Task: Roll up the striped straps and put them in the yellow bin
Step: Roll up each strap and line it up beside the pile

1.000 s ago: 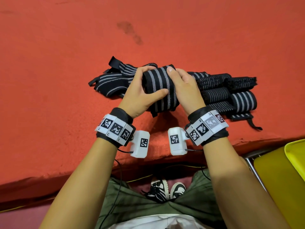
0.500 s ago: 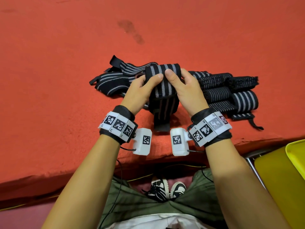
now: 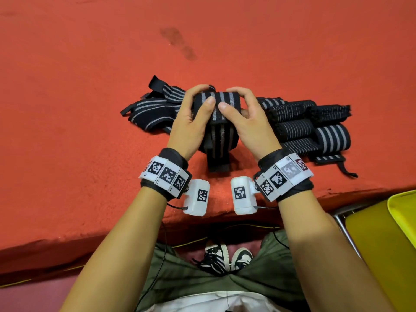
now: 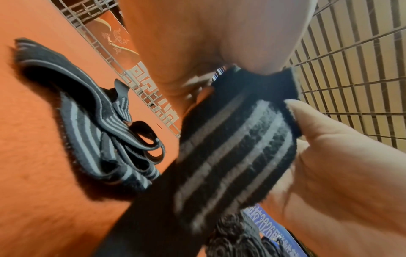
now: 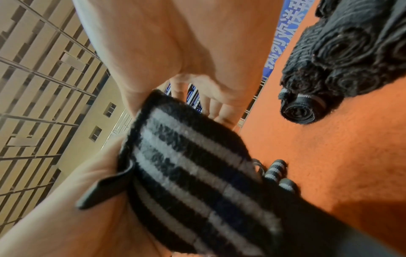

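A black strap with grey stripes (image 3: 219, 102) is partly rolled and lifted just above the red table. My left hand (image 3: 195, 113) grips its left end and my right hand (image 3: 243, 113) grips its right end, thumbs pressing on the near face of the roll. Its unrolled tail (image 3: 219, 154) hangs down toward me and touches the cloth. The wrist views show the same roll close up (image 4: 237, 144) (image 5: 197, 167). A corner of the yellow bin (image 3: 403, 212) shows at the lower right, beside the table.
Loose unrolled straps (image 3: 153, 109) lie in a heap left of my hands. Several rolled straps (image 3: 315, 127) are stacked to the right, one with a loose black end (image 3: 344, 170). The red table edge (image 3: 202, 221) runs near my wrists; my legs are below.
Both hands have shifted their grip and turned the roll further; the roll looks thicker and the hanging tail is shorter than one second ago.
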A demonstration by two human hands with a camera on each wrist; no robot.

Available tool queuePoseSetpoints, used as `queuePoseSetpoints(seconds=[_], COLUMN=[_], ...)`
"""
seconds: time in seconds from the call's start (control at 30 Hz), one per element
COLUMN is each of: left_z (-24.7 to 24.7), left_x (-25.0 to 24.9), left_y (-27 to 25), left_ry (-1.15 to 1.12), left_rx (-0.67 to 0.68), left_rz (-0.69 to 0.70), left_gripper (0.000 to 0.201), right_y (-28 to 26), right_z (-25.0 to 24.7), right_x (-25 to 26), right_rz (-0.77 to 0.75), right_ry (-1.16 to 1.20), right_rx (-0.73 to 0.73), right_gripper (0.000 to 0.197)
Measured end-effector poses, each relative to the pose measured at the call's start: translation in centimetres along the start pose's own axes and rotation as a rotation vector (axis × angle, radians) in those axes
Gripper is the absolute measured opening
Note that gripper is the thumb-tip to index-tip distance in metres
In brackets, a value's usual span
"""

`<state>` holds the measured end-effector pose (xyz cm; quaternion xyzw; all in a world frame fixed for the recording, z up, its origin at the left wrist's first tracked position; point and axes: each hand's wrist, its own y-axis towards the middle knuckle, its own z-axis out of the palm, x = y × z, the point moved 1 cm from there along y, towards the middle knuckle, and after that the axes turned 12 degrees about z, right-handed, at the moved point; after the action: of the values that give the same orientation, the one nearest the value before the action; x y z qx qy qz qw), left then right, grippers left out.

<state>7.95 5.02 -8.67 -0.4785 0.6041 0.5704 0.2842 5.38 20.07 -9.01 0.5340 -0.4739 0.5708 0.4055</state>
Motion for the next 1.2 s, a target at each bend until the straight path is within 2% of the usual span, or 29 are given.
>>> queuePoseSetpoints(seconds=[0.1,0.2,0.33,0.53,0.7,0.87,1.07,1.13,1.2], left_z=[0.1,0.1,-0.4,-0.6,-0.9,-1.3,-1.2,-1.0,-0.9], left_x=[0.1,0.0,-0.4,-0.4,0.1,0.5,0.3,0.3,0.5], left_y=[-0.2,-0.3,-0.4,-0.6,-0.2,0.1,0.7,0.6,0.3], left_ry=[-0.057,-0.133,-0.143,-0.047,-0.013,-0.071,-0.073,-0.094,-0.092], left_rx=[0.048,0.109,0.195,0.153,0.077,0.026,0.009,0.055,0.132], left_rz=[-0.045,-0.123,-0.019,0.026,-0.012,-0.058,-0.141,-0.174,-0.154], left_gripper=[0.033,0.052,0.067,0.052,0.032,0.010,0.025,0.029,0.045], right_y=[0.0,0.2,0.5,0.6,0.4,0.3,0.4,0.5,0.6], right_z=[0.2,0.1,0.0,-0.3,-0.1,-0.1,-0.4,-0.5,-0.6], right_x=[0.1,0.1,-0.2,0.0,0.1,0.2,0.3,0.3,0.1], right_rz=[0.003,0.050,0.059,0.012,-0.036,-0.022,-0.089,-0.111,-0.112], right_ry=[0.002,0.010,0.066,0.033,0.004,0.097,0.033,0.011,0.008], right_rx=[-0.049,-0.092,-0.114,-0.040,0.057,0.118,0.074,0.045,0.025], right_gripper=[0.027,0.023,0.024,0.021,0.017,0.029,0.028,0.025,0.026])
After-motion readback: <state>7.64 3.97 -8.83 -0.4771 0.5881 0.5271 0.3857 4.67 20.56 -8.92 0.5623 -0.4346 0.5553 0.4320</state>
